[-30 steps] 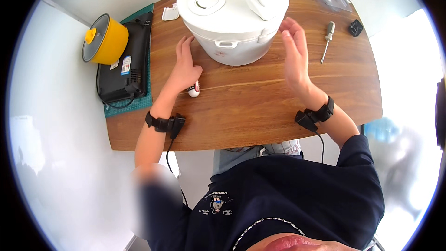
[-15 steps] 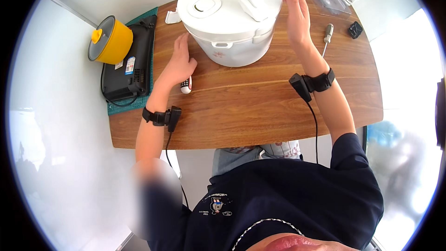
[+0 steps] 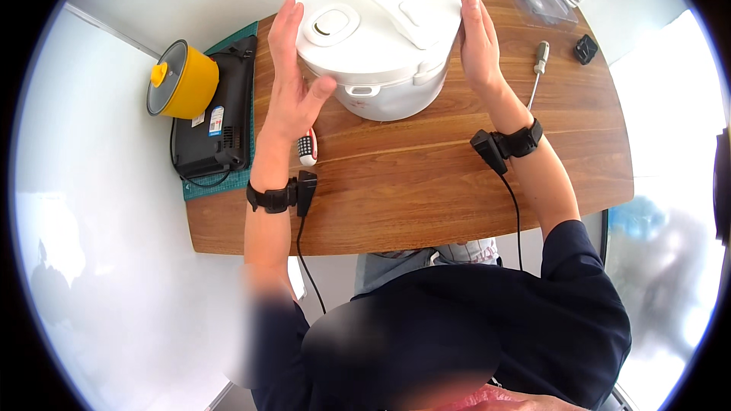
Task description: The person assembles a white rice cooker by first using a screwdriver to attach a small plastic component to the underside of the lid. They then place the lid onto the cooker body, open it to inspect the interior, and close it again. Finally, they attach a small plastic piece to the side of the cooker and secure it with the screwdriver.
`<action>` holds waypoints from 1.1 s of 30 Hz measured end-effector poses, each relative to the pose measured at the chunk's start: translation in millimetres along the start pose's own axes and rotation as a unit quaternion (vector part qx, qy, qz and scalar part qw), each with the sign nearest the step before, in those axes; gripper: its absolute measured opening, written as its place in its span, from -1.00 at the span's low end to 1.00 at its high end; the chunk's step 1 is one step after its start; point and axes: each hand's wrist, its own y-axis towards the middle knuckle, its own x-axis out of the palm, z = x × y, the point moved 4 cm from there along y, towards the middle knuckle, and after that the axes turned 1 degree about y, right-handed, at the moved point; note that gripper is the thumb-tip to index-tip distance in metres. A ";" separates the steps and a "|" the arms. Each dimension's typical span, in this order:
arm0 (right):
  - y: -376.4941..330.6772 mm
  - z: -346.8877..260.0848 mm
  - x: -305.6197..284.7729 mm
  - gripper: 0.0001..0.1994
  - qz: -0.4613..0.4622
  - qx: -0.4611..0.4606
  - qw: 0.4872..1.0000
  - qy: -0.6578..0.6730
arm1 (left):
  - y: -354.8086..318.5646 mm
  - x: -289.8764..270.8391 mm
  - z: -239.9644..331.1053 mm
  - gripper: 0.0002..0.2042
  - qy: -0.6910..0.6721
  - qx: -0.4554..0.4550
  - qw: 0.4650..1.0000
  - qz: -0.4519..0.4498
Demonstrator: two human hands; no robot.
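With directions read from the middle of the view, a lidded white rice cooker (image 3: 377, 49) is set at twelve o'clock, at the far side of the wooden table (image 3: 411, 198); its lid (image 3: 365, 19) is shut, so its contents are hidden. It is flanked by both hands: the left hand (image 3: 292, 95) is placed at its eleven o'clock flank with thumb spread, the right hand (image 3: 480, 53) at its one o'clock flank with fingers extended. Each grip is opened wide, and whether the cooker is pressed by either cannot be told. A yellow pot (image 3: 196, 87), covered by a grey lid (image 3: 169, 91), is stood at ten o'clock on a black appliance (image 3: 234, 95), which is laid over a green mat (image 3: 199, 186); what is held inside cannot be made out. A clear plastic case (image 3: 544, 7) is placed between one and two o'clock, with a pale shape seen in or under it. At two o'clock a screwdriver (image 3: 540, 61) is laid near a small black object (image 3: 585, 49).
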 end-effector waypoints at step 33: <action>36.2 -33.1 3.8 -0.37 -0.111 -0.137 0.945 0.275 | 26.1 -7.8 1.4 -0.16 -0.174 -0.019 0.980 0.099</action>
